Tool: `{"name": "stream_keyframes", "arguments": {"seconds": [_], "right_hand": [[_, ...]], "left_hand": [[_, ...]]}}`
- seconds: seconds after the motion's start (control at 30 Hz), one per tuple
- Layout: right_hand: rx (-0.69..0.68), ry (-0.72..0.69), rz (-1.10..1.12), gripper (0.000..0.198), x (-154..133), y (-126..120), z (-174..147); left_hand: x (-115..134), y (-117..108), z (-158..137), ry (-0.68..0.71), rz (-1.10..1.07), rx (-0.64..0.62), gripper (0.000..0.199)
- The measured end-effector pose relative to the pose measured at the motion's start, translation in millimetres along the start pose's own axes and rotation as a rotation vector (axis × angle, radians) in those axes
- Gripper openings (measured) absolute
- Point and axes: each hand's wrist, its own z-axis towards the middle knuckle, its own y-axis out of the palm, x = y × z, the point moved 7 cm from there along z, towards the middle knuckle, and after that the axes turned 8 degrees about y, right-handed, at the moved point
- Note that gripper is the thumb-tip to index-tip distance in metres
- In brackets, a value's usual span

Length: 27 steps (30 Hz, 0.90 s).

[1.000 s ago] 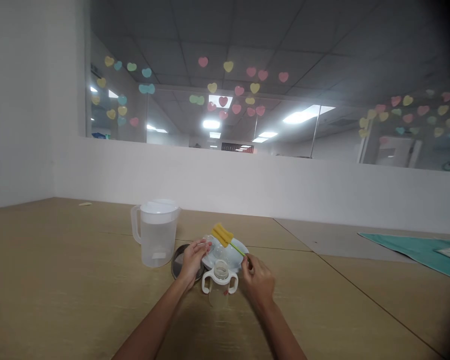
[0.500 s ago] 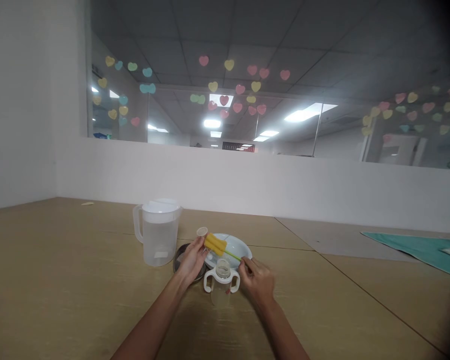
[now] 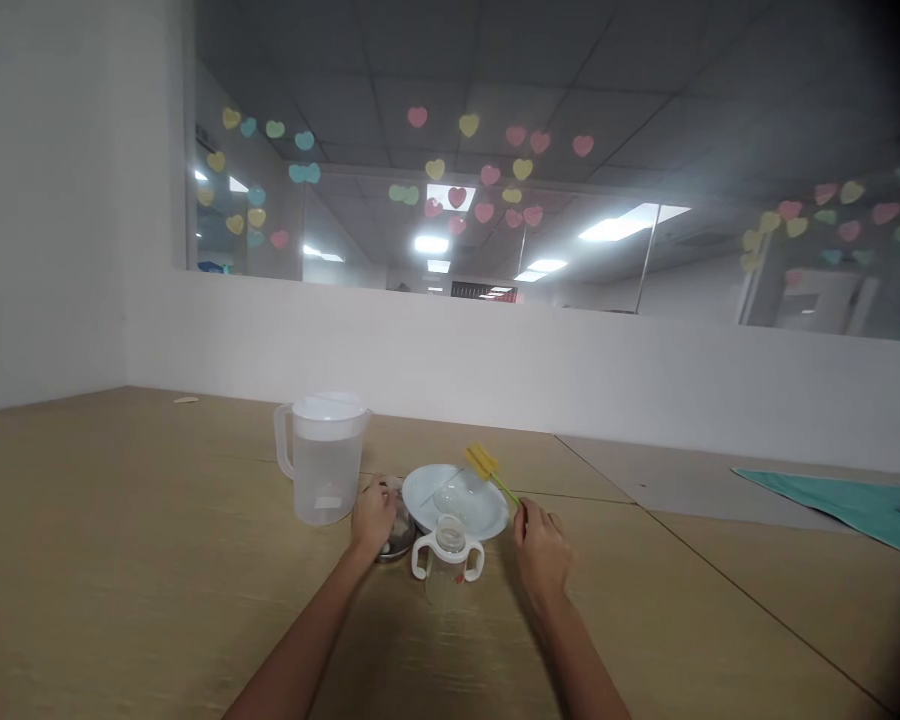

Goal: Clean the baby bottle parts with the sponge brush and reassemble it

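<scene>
My right hand (image 3: 544, 550) is closed around the green handle of a bottle brush (image 3: 481, 461), whose yellow sponge head is raised beyond the right rim of a white bowl (image 3: 497, 522). My left hand (image 3: 373, 518) reaches over a round metal dish (image 3: 403, 540), fingers curled together; what they hold is hard to make out. Between my hands stands a clear baby bottle (image 3: 445, 580), uncapped and upright, with a white two-handled collar (image 3: 474, 562). Inside the white bowl lie something clear and a thin stick.
A lidded clear plastic pitcher (image 3: 326, 470) stands left of the metal dish. A teal cloth (image 3: 832, 500) lies at the far right on a grey section of the table (image 3: 157, 560). Behind runs a white wall (image 3: 450, 360) under a window with heart stickers.
My left hand has moved left and down to the metal dish with the small round piece it held. The brush has been drawn away rightward from that piece by my right hand.
</scene>
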Motion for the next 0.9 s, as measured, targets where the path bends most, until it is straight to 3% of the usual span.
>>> {"name": "stream_keyframes", "arguments": {"seconds": [0.07, 0.13, 0.33, 0.5, 0.67, 0.9], "right_hand": [[-0.003, 0.000, 0.022, 0.029, 1.3, 2.5, -1.7], [-0.026, -0.025, 0.041, 0.025, 0.6, 5.4, -3.6], [-0.114, -0.044, 0.012, 0.020, 2.2, 13.9, -6.1], [-0.099, -0.014, 0.053, 0.023, -0.4, 9.5, -3.1], [-0.061, 0.013, 0.105, 0.026, -4.0, 0.9, -1.3], [-0.160, 0.042, 0.223, 0.028, 2.1, 5.8, 0.6]], "left_hand": [[0.9, 1.6, -0.9, 0.073, 0.207, -0.058, 0.041], [-0.3, -0.3, -2.2, 0.090, 0.256, -0.062, 0.041], [-1.7, -8.6, -2.5, 0.125, 0.157, 0.011, 0.035], [22.8, -6.8, -6.9, 0.278, 0.038, 0.054, 0.026], [51.9, 12.4, -21.7, 0.477, -0.163, -0.111, 0.024], [49.1, 26.3, -31.6, 0.569, -0.063, -0.181, 0.028]]}}
